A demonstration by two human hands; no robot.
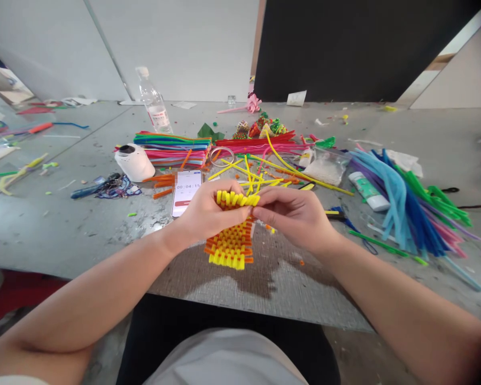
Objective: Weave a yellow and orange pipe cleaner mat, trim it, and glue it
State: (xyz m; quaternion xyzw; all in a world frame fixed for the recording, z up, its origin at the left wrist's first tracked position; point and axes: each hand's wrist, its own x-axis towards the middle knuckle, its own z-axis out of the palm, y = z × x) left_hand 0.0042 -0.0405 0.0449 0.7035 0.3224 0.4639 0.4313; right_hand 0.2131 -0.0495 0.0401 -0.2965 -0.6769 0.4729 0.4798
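Note:
A woven piece of yellow and orange pipe cleaners point(233, 239) hangs above the near part of the table, its yellow loops lined up along the top and bottom edges. My left hand point(212, 209) grips it from the left, with the thumb laid across the weave below the top row. At the upper right corner, the thumb and fingers of my right hand point(291, 214) pinch the edge of the same piece. The exact strand under my right fingertips is hidden. Just behind my left hand lies a phone point(186, 184) with a running timer.
Bundles of coloured pipe cleaners point(172, 144) lie behind the hands, loose yellow ones point(260, 174) nearer. A bottle point(154, 104), a thread spool point(135, 162) and pliers point(90, 190) are at left. Blue pipe cleaners point(409, 198), a glue tube point(369, 191) and scissors point(340, 215) lie right.

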